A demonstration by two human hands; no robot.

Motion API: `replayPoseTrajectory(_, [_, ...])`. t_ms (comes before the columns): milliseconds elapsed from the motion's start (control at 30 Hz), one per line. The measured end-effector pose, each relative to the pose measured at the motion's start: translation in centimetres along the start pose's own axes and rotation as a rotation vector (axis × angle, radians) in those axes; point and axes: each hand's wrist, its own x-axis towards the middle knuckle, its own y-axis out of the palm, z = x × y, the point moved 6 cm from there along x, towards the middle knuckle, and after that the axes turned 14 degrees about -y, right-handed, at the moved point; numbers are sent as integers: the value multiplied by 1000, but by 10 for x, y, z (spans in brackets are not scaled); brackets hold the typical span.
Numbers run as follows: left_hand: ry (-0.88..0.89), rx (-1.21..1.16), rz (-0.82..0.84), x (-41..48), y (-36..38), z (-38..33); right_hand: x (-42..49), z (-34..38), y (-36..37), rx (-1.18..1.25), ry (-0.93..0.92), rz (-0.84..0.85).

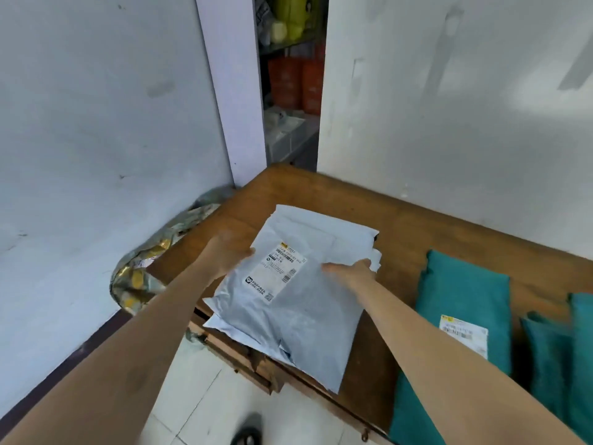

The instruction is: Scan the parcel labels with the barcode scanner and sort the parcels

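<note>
The grey parcel (pixel 288 309) lies over the near left edge of the wooden tabletop (pixel 401 220), its lower corner jutting out past that edge above the tiled floor (pixel 192 396). Whether it rests on the wood or is lifted just off it cannot be told. A white label (pixel 279 273) faces up near the parcel's upper left. A further pale edge shows beneath the parcel on its right and lower left sides; whether that is a separate parcel is unclear.

The left hand (pixel 229 252) grips the parcel's left edge beside the label. The right hand (pixel 353 268) grips the right edge, thumb laid flat on top, its fingers wrapped round the edge. Both sets of fingers are grasping the grey parcel.

Bare wood lies open behind the parcel, up to the far corner by the doorway (pixel 288 91) and along the back edge against the wall (pixel 449 123). To the right a teal parcel (pixel 462 293) with its own label lies apart from the grey one, a strip of wood between them. A second teal parcel (pixel 564 348) sits just beside it at the right edge of view.

Left of the tabletop, a crumpled bag (pixel 144 277) fills the gap down at the left wall. A shoe (pixel 247 431) stands on the floor at the near edge.
</note>
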Motion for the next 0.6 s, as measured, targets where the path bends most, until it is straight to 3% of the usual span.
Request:
replayPoseTrajectory(133, [-78, 19, 217, 121, 53, 33, 23, -41, 15, 323, 138, -165])
replayPoseTrajectory(200, [-134, -133, 457, 117, 71, 28, 23, -51, 28, 513, 128, -136])
replayPoseTrajectory(300, [-312, -211, 778, 108, 97, 37, 17, -51, 30, 615, 164, -90])
replayPoseTrajectory(467, [-354, -276, 906, 138, 116, 55, 6, -63, 39, 792, 328, -80])
replayPoseTrajectory(600, [-363, -236, 1086, 143, 117, 44, -4, -68, 54, 869, 356, -117])
